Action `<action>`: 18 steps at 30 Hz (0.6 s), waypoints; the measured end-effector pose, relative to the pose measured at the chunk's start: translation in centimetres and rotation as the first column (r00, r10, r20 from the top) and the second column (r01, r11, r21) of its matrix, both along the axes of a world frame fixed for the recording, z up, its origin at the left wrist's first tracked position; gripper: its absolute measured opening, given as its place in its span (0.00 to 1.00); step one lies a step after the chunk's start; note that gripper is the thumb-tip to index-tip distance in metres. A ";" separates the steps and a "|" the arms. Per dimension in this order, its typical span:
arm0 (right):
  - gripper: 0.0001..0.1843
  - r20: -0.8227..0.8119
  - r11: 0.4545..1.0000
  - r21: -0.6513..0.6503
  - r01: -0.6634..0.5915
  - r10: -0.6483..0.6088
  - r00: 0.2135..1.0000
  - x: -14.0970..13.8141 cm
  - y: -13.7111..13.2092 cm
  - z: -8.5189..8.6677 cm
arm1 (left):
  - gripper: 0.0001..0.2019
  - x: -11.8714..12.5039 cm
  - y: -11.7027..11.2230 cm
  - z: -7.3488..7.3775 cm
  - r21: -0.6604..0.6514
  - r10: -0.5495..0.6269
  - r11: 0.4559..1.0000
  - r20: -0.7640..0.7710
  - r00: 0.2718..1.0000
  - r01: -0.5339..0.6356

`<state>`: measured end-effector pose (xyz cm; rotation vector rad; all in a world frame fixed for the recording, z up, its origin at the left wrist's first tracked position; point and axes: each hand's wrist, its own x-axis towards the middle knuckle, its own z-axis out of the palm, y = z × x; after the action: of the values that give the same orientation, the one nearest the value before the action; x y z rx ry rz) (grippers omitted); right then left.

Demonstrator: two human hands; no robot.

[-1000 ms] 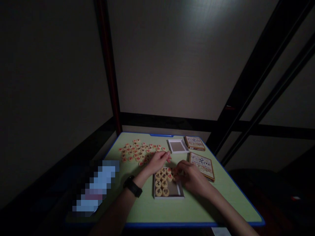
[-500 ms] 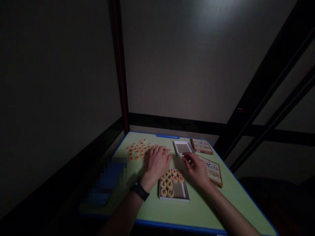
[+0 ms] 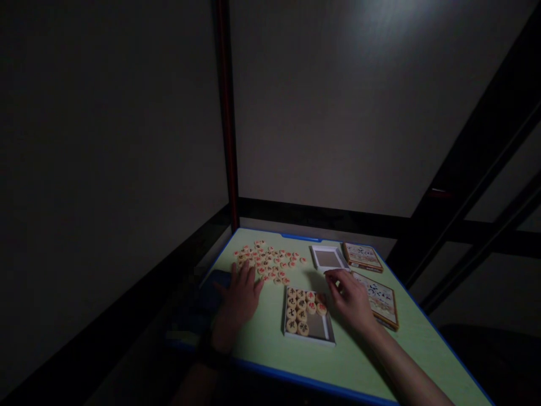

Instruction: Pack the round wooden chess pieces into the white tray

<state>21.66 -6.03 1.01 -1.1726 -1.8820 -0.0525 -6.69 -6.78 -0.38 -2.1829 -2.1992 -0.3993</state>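
Observation:
Loose xiangqi pieces [image 3: 274, 262], round wooden discs with red or black characters, lie scattered on the table's far left. My left hand [image 3: 240, 296], a dark band on its wrist, is open with fingers spread at the near-left edge of these pieces. A shallow tray [image 3: 310, 339] holds larger xiangqi pieces [image 3: 301, 314] in rows, leaving bare floor at its near right. Beside the tray's far right corner, my right hand [image 3: 350, 296] is closed in a pinch. Whatever its fingertips hold, if anything, is hidden.
An open white box tray [image 3: 329, 259] sits at the back. Two printed game boxes or lids, one behind [image 3: 362, 257] and one nearer [image 3: 382, 299], lie to the right. A blue item [image 3: 207, 296] is at the table's left edge. Walls stand behind and left.
My left hand has moved left and nearer, off the middle of the loose pieces, and its fingers have spread. The right hand stays pinched beside the tray. The view has shifted slightly.

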 end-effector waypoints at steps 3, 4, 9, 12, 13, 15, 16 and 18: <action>0.10 -0.016 1.000 -0.025 0.013 -0.013 1.000 0.1 0.1 -0.2 | 0.24 0.1 0.2 0.1 0.036 0.035 0.999 -0.016 0.999 -0.034; 0.10 -0.017 0.999 -0.030 0.016 -0.016 1.000 0.2 0.1 -0.2 | 0.23 0.2 0.3 0.2 0.056 0.037 0.998 -0.028 0.999 -0.036; 0.10 0.007 1.000 -0.029 0.005 -0.005 1.000 0.2 0.3 -0.2 | 0.19 0.9 0.9 1.3 0.138 -0.116 0.983 -0.071 0.991 0.125; 0.11 0.049 0.999 -0.036 0.007 -0.005 0.999 0.3 0.3 -0.3 | 0.15 1.6 1.1 2.1 0.069 -0.227 0.970 -0.072 0.971 0.232; 0.11 0.063 0.999 -0.038 0.009 -0.006 0.998 0.3 0.4 -0.4 | 0.13 1.8 1.1 2.2 0.044 -0.235 0.970 -0.065 0.970 0.238; 0.11 0.081 0.999 -0.039 0.009 -0.006 0.997 0.3 0.4 -0.4 | 0.13 2.1 1.3 2.2 0.006 -0.221 0.975 -0.044 0.974 0.222; 0.11 0.086 0.999 -0.039 0.009 -0.005 0.996 0.3 0.4 -0.5 | 0.13 2.2 1.4 2.1 -0.009 -0.212 0.977 -0.033 0.977 0.212; 0.11 0.092 0.999 -0.038 0.004 -0.001 0.996 0.3 0.4 -0.5 | 0.15 2.3 1.6 1.9 -0.044 -0.198 0.979 -0.011 0.980 0.197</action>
<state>21.97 -5.65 0.56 -1.2169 -1.9698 -0.0728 -4.40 -5.22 1.53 -2.4273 -2.0074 -0.3412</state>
